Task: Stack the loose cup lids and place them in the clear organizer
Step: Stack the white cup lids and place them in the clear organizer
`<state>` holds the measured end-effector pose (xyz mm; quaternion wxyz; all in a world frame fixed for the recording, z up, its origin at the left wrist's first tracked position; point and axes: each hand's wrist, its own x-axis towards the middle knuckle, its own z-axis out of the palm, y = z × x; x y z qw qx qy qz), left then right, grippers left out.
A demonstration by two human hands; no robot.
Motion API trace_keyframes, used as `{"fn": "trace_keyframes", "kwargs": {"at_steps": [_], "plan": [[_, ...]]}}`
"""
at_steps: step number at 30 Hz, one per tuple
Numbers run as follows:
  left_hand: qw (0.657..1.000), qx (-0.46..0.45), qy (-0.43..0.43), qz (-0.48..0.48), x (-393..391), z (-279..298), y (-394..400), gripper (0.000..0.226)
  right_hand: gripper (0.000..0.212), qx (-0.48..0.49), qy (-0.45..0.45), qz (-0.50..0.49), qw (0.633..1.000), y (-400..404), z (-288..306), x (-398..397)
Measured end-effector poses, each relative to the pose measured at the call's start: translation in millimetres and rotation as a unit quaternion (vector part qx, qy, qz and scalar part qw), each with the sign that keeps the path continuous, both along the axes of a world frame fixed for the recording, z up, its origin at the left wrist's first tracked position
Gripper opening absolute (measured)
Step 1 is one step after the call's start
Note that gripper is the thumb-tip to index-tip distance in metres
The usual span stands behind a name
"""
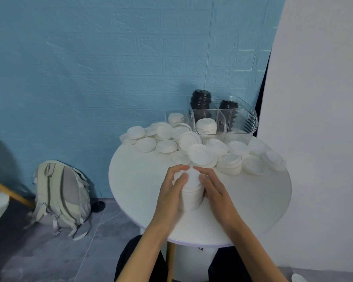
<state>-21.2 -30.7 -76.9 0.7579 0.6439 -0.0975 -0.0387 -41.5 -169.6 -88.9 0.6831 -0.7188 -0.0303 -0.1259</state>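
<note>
Before you stands the table point(143, 180), your left hand point(172, 188) and right hand point(211, 186) on either side of a stack of lids point(192, 192) near its middle. Behind the stack, loose lids point(165, 145) spread across the far edge. The organizer point(238, 123) sits at the back right, lid stacks inside. A backpack point(61, 196) lies on the floor, left of the table.

A: What does the person wear?

B: Both forearms are bare, no sleeves are visible. The left hand point(172, 188) and the right hand point(213, 186) have no gloves, rings or watch.

A: And lower down?

B: Dark, almost black trousers point(139, 261) cover both legs under the worktop edge.
</note>
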Motion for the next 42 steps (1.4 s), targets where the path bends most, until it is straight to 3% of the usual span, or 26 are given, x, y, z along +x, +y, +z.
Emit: {"fn": "trace_keyframes", "kwargs": {"at_steps": [6, 9, 12, 16, 19, 22, 25, 28, 32, 35, 39, 42], "plan": [[1.000, 0.005, -0.019, -0.019, 1.9, -1.5, 14.8, 0.053, 0.026, -0.107, 0.012, 0.045, 0.993, -12.5, 14.5, 1.8], [1.000, 0.008, -0.015, -0.012, 2.8, -2.8, 18.0, 0.057, 0.031, -0.194, 0.003, -0.032, 0.980, -30.2, 28.6, 25.2], [1.000, 0.016, -0.011, -0.013, 2.4, -4.4, 17.5, 0.051, 0.057, -0.320, 0.006, -0.108, 0.941, -42.7, 42.9, 55.7], [1.000, 0.024, -0.011, -0.012, 1.2, -2.5, 18.1, 0.049, 0.087, -0.485, 0.040, -0.105, 0.867, -44.0, 47.3, 89.2], [0.999, 0.037, -0.012, -0.007, 0.5, -1.8, 19.0, 0.050, 0.096, -0.568, 0.042, -0.106, 0.815, -40.7, 42.5, 103.1], [0.999, 0.045, -0.015, -0.004, 0.3, -0.9, 19.2, 0.050, 0.097, -0.591, 0.043, -0.118, 0.797, -38.6, 37.5, 109.6], [0.999, 0.049, -0.015, -0.004, 0.4, -1.1, 19.3, 0.049, 0.097, -0.578, 0.048, -0.116, 0.806, -37.8, 35.2, 110.4], [0.998, 0.053, -0.015, -0.003, 0.7, -1.7, 19.5, 0.049, 0.098, -0.524, 0.042, -0.119, 0.843, -36.7, 43.0, 102.3], [0.998, 0.054, -0.018, -0.004, 0.3, -1.7, 18.4, 0.049, 0.090, -0.333, -0.028, -0.088, 0.938, -32.4, 61.4, 78.2], [0.998, 0.053, -0.022, 0.006, -0.5, 0.1, 17.0, 0.062, 0.089, -0.191, -0.037, 0.002, 0.981, -23.2, 70.0, 50.7], [1.000, 0.024, -0.007, 0.017, 0.9, -0.9, 16.4, 0.081, 0.076, -0.021, -0.046, 0.041, 0.998, -9.8, 64.7, 29.1], [1.000, 0.009, -0.013, 0.006, 1.0, -2.7, 17.0, 0.089, 0.075, 0.005, -0.018, 0.057, 0.998, -0.8, 52.6, 23.8]]}}
